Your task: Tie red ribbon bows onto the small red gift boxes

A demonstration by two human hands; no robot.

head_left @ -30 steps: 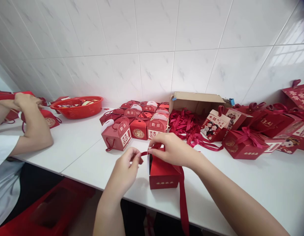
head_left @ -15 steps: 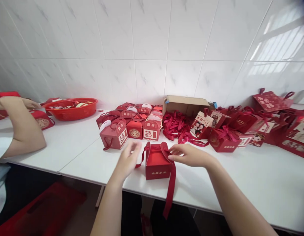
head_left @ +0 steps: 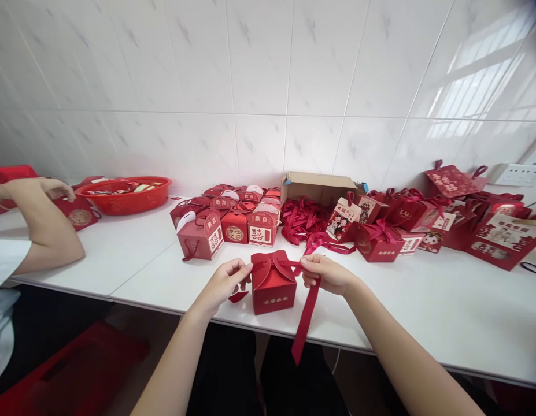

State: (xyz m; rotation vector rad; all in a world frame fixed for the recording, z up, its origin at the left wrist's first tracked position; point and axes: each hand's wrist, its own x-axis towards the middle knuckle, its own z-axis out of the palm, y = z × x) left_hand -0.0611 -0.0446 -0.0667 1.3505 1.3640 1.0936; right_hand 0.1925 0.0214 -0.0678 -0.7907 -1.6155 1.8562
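Observation:
A small red gift box (head_left: 273, 293) with gold lettering stands upright near the table's front edge, its curved top flaps folded together. A dark red ribbon (head_left: 306, 323) runs across its top. My right hand (head_left: 326, 274) pinches the ribbon just right of the box, and the loose tail hangs over the table edge. On the left side, my left hand (head_left: 229, 283) is closed, thumb against fingers, on the ribbon's other end by the box's upper corner. A short bit of that end shows below the hand.
Several red boxes (head_left: 235, 227) stand behind, left of a cardboard box (head_left: 318, 184) spilling loose ribbons (head_left: 303, 218). Boxes with tied bows (head_left: 379, 245) and red bags (head_left: 502, 242) fill the right. At left, a red basin (head_left: 125, 200) stands beside another person's arm (head_left: 44, 228).
Both hands have closed on the ribbon and drawn it sideways. The box's flaps, standing apart before, have come together at the top. The view has shifted slightly right.

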